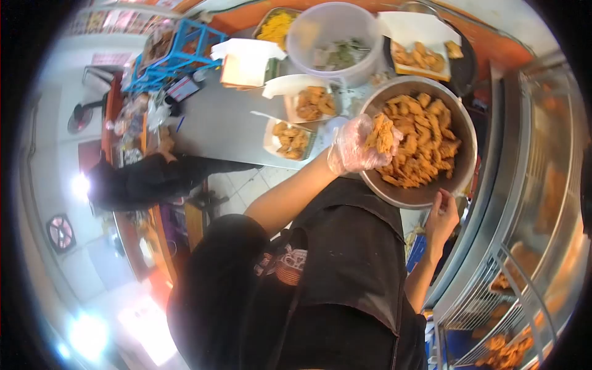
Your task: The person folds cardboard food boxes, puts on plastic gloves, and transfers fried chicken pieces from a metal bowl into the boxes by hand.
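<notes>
My left hand (pixel 364 145), in a clear plastic glove, is closed around fried chicken pieces (pixel 381 134) above a large metal bowl (pixel 472 145). More golden-brown fried chicken (pixel 422 145) fills much of that bowl. Bare and with curled fingers, my right hand (pixel 442 216) grips the near right rim of the bowl. To the left of my gloved hand, two open paper boxes, a nearer one (pixel 269 143) and a farther one (pixel 287 106), contain fried pieces. A third box (pixel 419 69) with fried pieces sits behind the bowl, its lid raised.
A translucent tub (pixel 302 46) with green leafy bits stands at the back, beside a tray of yellow food (pixel 277 28). Folded boxes (pixel 243 71) and a blue rack (pixel 176 58) are farther left. A person in black (pixel 154 182) works at left. A glass-fronted cabinet (pixel 524 166) flanks me on the right.
</notes>
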### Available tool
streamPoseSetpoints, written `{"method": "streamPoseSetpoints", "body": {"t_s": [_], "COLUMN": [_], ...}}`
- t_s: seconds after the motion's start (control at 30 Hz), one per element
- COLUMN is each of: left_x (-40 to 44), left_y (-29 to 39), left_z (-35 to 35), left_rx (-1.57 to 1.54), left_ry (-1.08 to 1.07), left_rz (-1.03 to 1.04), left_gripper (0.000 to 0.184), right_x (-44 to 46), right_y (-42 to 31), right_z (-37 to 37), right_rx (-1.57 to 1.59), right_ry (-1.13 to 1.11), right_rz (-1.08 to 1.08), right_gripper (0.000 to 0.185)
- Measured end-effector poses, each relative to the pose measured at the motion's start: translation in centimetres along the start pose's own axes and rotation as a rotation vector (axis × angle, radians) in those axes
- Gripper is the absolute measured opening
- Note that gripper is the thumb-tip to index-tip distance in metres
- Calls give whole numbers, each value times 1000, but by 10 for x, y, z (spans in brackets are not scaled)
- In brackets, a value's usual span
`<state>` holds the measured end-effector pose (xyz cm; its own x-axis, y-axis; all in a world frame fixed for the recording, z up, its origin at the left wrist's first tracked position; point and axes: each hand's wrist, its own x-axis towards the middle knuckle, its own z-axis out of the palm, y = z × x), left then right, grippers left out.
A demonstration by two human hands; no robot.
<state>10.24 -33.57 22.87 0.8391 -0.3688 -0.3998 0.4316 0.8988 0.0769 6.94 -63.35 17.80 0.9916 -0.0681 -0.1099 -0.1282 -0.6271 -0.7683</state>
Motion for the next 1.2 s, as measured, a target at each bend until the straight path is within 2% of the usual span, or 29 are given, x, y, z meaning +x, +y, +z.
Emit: {"method": "streamPoseSetpoints", "body": {"t_s": [0.07,0.1,0.17,0.2,0.27,0.3,0.33,0.4,0.43,0.5,0.53,0.57,0.63,0.67,0.7,0.77,0.8,0.87,0.9,0.97,1.0,1.03,1.1,1.17,1.2], "left_x": [-24,-37,-70,-91,-112,-112,-104,-92,-84,-78,-71,-66,-63,-71,-82,-99,-104,-122,-133,-153,-159,-163,-171,-190,-210], "left_y": [19,40,75,93,158,207,250,301,329,347,352,352,353,337,331,334,343,367,377,402,419,435,431,417,413], "left_z": [-10,-17,-19,2,-22,-57,-89,-104,-128,-144,-153,-154,-156,-124,-110,-98,-102,-120,-136,-172,-186,-200,-180,-141,-145], "left_rx": [188,636,535,-17,421,627,835,1496,1492,2330,2171,2161,2472,2613,2611,2551,2556,1920,1914,2136,2130,2315,2492,2186,1998], "left_ry": [18,-96,-69,60,364,654,946,1454,1455,1486,1527,1526,1494,1437,1435,1903,1891,2093,2093,1682,1681,1661,1628,1603,1390], "left_rz": [219,454,593,476,762,780,784,509,512,629,519,509,298,331,329,700,700,510,498,330,332,337,337,504,806], "left_gripper": [39,34,23,17,11,15,18,30,30,43,35,35,37,36,36,37,37,31,31,32,32,31,31,33,38], "right_x": [3,4,6,6,5,2,1,1,-1,-6,-10,-13,-18,-20,-21,-22,-23,-22,-21,-19,-18,-17,-16,-16,-15], "right_y": [-11,-20,-35,-42,-56,-62,-69,-79,-79,-85,-89,-91,-93,-97,-101,-103,-104,-109,-112,-118,-121,-124,-129,-137,-141], "right_z": [5,6,13,15,20,20,20,27,26,31,31,31,35,39,42,49,51,56,58,64,66,69,73,79,83], "right_rx": [14,-14,-55,-72,-87,-105,-125,-140,-154,-172,-193,-214,-230,-236,-238,-226,-216,-222,-221,-219,-215,-220,-255,-251,-240], "right_ry": [-32,-57,-75,-95,-118,-114,-124,-130,-125,-126,-127,-125,-142,-155,-164,-152,-141,-126,-114,-128,-138,-136,-153,-159,-166], "right_rz": [-12,-13,-15,-28,-13,-10,-35,-66,-62,-60,-30,-2,-1,15,30,28,23,26,23,-3,-22,-26,-55,-55,-50], "right_gripper": [19,19,19,19,19,19,18,18,18,18,18,18,18,19,19,19,19,19,19,19,19,19,19,19,19]}}
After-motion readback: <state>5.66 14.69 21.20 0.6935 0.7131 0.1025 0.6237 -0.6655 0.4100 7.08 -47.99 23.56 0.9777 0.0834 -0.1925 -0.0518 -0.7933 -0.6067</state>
